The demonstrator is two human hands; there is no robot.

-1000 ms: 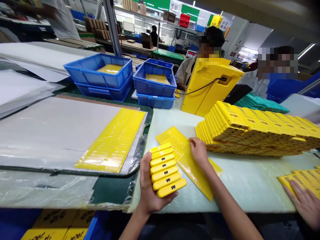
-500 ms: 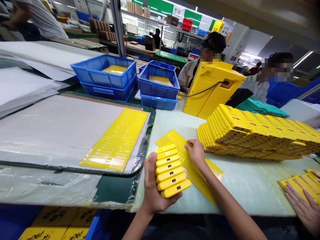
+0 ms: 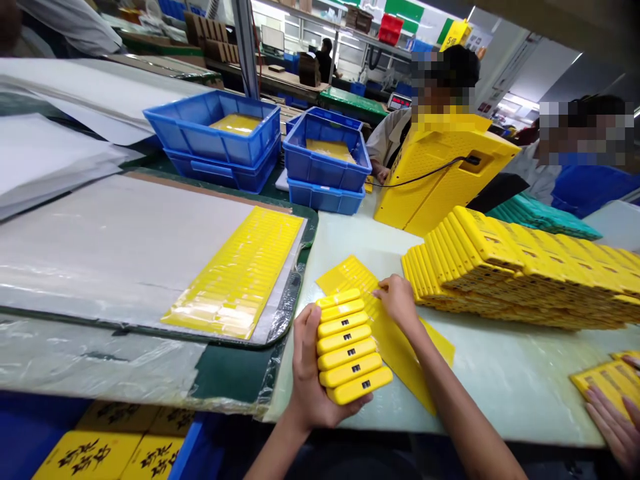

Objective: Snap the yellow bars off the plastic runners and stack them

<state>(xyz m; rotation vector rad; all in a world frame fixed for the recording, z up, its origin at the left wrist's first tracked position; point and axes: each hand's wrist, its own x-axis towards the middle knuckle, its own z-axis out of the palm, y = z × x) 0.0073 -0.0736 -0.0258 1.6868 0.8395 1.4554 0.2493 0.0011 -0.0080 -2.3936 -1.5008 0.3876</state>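
Note:
My left hand is closed around a fanned stack of several yellow plastic cases, held just above the near edge of the pale green table. My right hand rests on a flat yellow sheet lying on the table, fingertips pinched at its upper part. What the fingertips hold, if anything, is too small to see. A long slanted pile of yellow cases lies just right of that hand.
A grey board with a yellow sheet lies at left. Blue crates stand behind. A yellow box with a cable stands at the back. Two people sit across. Another person's hand presses yellow sheets at right.
The view has shifted slightly. My right hand has crept a little up the yellow sheet. My left hand keeps its hold on the stack of cases.

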